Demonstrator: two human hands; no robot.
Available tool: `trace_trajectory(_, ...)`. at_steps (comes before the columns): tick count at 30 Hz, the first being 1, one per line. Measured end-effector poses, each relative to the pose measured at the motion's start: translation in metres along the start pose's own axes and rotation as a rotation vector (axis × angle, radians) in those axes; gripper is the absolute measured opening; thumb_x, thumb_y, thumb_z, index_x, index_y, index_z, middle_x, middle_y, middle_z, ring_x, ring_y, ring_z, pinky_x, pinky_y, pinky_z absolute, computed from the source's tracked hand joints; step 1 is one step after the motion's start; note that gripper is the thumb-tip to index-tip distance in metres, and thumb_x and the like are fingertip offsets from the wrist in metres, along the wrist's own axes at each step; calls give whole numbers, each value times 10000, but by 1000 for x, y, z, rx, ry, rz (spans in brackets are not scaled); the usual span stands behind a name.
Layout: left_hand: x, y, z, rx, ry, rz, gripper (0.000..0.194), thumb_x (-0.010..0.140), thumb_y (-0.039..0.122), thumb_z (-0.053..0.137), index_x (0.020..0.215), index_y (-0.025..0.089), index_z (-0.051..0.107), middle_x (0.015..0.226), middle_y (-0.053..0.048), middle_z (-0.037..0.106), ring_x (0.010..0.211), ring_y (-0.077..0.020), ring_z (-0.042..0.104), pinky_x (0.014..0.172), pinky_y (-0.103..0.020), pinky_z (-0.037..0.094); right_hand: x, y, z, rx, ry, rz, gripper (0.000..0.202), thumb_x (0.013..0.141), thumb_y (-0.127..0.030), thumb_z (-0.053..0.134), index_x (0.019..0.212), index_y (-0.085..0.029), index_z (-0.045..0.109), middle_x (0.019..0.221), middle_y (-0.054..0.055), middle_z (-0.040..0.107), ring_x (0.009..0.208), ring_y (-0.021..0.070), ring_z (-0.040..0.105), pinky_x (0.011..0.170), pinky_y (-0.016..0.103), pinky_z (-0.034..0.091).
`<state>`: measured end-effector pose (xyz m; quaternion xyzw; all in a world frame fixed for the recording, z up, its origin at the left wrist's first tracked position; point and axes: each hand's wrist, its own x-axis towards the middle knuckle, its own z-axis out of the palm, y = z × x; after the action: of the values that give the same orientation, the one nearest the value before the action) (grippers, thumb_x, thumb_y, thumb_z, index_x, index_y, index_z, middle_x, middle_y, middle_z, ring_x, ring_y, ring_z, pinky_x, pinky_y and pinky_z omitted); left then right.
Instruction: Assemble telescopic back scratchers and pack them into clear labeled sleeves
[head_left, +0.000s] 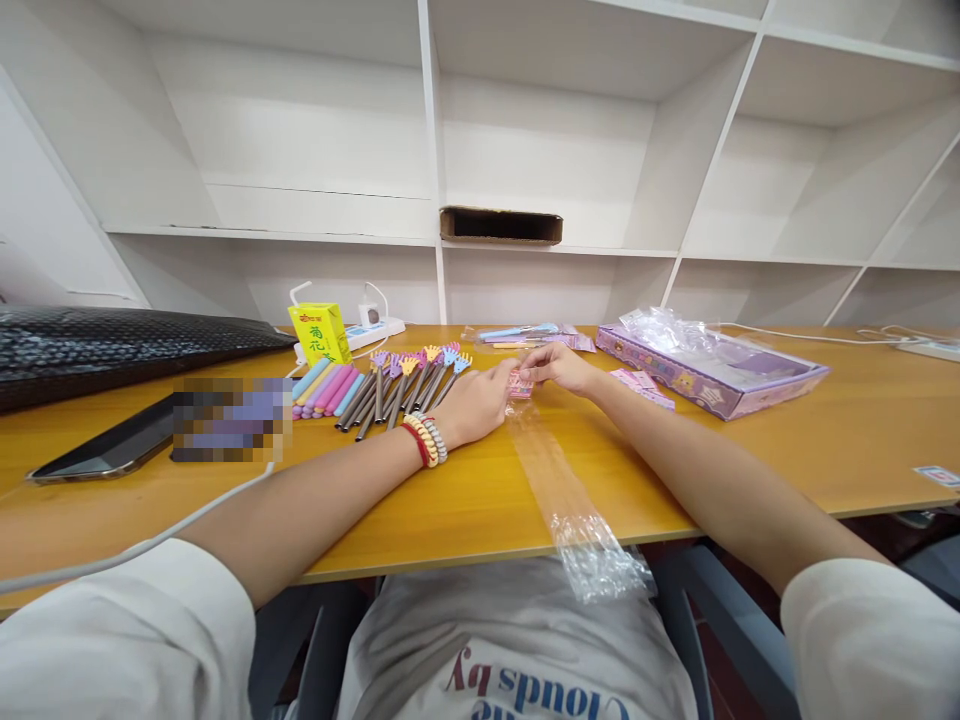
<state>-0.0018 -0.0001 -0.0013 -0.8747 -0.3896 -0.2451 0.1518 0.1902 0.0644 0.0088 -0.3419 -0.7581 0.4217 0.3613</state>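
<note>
My left hand [480,403] and my right hand [553,366] meet over the middle of the table. Between their closed fingers is a small pink printed card [520,385] at the top of a long clear plastic bag [559,470]. The flat bag runs toward me, and its crinkled lower end hangs over the table edge. Left of my left hand lie several metal back scratchers [405,385] with colourful hand-shaped heads. Beside them are pastel foam-like handles [326,388] in a pile. More pink cards [643,388] lie right of my right hand. Fingertip details are partly hidden.
A purple box [720,385] with clear plastic in it stands at right. Packaged items [529,337] lie at the back. A yellow drink carton [321,332], a power strip [375,328], a phone [112,440] and a white cable [150,545] are at left. Shelves rise behind.
</note>
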Motion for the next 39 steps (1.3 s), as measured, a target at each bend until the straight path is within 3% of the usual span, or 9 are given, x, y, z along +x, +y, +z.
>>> trace_trajectory(11, -1, 1, -1, -18, -28, -21, 438, 889, 277, 369, 1308, 159, 318, 1041, -118, 625, 830, -234, 630, 737, -340, 465, 2, -1, 5, 179, 144, -8, 281, 506, -332, 743, 615, -108, 611, 556, 12, 560, 503, 91, 476, 513, 234, 377)
trace_trajectory(18, -2, 2, -5, -56, -21, 14, 438, 875, 238, 364, 1303, 159, 311, 1090, -121, 604, 867, -222, 618, 773, -339, 457, 2, 1, 5, 222, 138, 10, 315, 511, -354, 759, 626, -106, 601, 561, 18, 558, 500, 96, 483, 500, 237, 381)
trace_trajectory(22, -2, 1, -5, -24, -64, 34, 457, 853, 222, 378, 1299, 146, 316, 900, -94, 640, 790, -223, 621, 710, -330, 464, 4, 1, 1, 309, 204, -3, 291, 529, -336, 747, 632, -109, 596, 592, 26, 560, 525, 103, 496, 492, 234, 390)
trace_trajectory(26, -3, 0, -2, 10, -110, 56, 464, 838, 226, 390, 1291, 152, 322, 755, -63, 629, 715, -223, 617, 673, -329, 464, 5, -1, -13, 360, 385, -24, 273, 548, -343, 702, 646, -129, 562, 627, 24, 547, 541, 103, 484, 467, 225, 376)
trace_trajectory(28, -3, 0, -2, 12, -126, 64, 468, 836, 228, 391, 1292, 153, 317, 739, -58, 627, 711, -222, 617, 679, -331, 466, 2, -1, -23, 241, 465, 10, 247, 576, -347, 653, 659, -139, 550, 622, 20, 536, 532, 103, 471, 460, 223, 362)
trace_trajectory(30, -3, 0, -1, -4, -142, 71, 484, 832, 229, 400, 1300, 153, 303, 766, -59, 630, 735, -216, 620, 700, -328, 467, -1, -1, -32, -62, 497, 92, 193, 597, -318, 604, 638, -140, 543, 571, 11, 505, 519, 103, 451, 466, 222, 341)
trace_trajectory(34, -3, 0, -2, -51, -135, 100, 518, 822, 224, 416, 1316, 146, 278, 936, -85, 624, 828, -205, 613, 755, -317, 459, -8, -3, -49, -734, 424, 261, 151, 626, -263, 527, 545, -135, 522, 478, 6, 418, 519, 111, 419, 489, 232, 280)
trace_trajectory(39, -4, -2, 0, -77, -101, 138, 577, 833, 251, 407, 1355, 121, 200, 1040, -120, 598, 889, -214, 599, 794, -332, 448, -12, -3, -66, -915, 352, 432, 160, 651, -261, 508, 557, -134, 531, 511, 25, 436, 516, 122, 436, 493, 242, 278)
